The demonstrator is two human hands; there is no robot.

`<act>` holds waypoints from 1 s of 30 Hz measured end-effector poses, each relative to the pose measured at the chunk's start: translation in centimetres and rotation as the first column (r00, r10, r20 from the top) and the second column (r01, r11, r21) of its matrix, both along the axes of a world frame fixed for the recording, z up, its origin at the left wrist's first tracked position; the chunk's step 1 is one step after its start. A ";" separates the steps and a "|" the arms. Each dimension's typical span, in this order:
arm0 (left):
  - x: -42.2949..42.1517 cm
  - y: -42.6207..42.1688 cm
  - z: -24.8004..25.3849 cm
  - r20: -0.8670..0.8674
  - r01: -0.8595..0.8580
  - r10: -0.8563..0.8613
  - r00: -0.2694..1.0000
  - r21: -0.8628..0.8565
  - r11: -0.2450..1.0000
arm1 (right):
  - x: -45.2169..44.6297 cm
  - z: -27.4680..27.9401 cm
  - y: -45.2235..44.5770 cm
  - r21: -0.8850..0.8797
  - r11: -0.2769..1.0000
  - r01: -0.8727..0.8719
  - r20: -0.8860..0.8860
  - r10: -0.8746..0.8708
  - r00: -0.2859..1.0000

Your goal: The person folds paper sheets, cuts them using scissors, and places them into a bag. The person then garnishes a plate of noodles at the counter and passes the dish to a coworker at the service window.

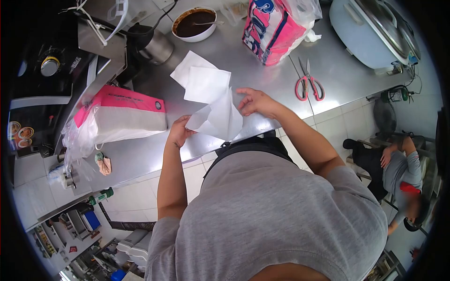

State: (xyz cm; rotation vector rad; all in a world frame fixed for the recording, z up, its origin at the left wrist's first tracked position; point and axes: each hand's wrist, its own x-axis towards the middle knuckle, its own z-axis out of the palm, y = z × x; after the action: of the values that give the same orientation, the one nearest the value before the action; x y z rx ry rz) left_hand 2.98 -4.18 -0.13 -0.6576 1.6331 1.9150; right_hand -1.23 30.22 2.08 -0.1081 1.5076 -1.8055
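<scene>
A partly unfolded white paper sheet (pixel 213 118), probably a napkin, stands in creased folds at the front of the steel counter. My left hand (pixel 179 131) pinches its left edge, with some fingers hidden behind or below it. At its right side my right hand (pixel 256 103) has its fingers curved and apart; whether a fingertip touches the paper I cannot tell. Just beyond lie flat square white sheets (pixel 208 84), overlapping one another. To the left of my left hand is a pink-and-white plastic pack (pixel 126 114) of stacked white paper.
Pink-handled scissors (pixel 309 85) lie at right on the counter (pixel 335 84). Behind stand a bowl of dark sauce (pixel 194 25) with a spoon, a metal jug (pixel 158 48), a pink plastic bag (pixel 274 30) and a large lidded cooker (pixel 368 33). Another person (pixel 398 168) sits at far right.
</scene>
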 end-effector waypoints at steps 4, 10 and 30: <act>0.5 0.2 -0.8 -0.080 0.064 -0.094 0.992 -0.317 0.946 | 1.6 -0.2 -2.1 0.118 0.963 0.242 0.050 -0.249 0.967; 1.1 4.0 2.7 -0.604 -0.406 -0.352 0.715 -0.768 0.495 | 2.7 -1.6 -3.1 0.293 0.878 0.379 -0.501 -0.197 0.843; -6.3 6.9 1.9 -0.343 -0.251 -0.872 0.348 -0.931 0.266 | 5.4 -3.0 -1.0 0.634 0.478 0.607 -0.771 0.451 0.450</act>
State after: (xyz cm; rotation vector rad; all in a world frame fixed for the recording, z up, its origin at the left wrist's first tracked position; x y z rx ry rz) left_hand -3.35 2.73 1.76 0.7427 3.2143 0.5266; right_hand 4.19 29.23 -0.93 -0.5567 3.1670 -0.6030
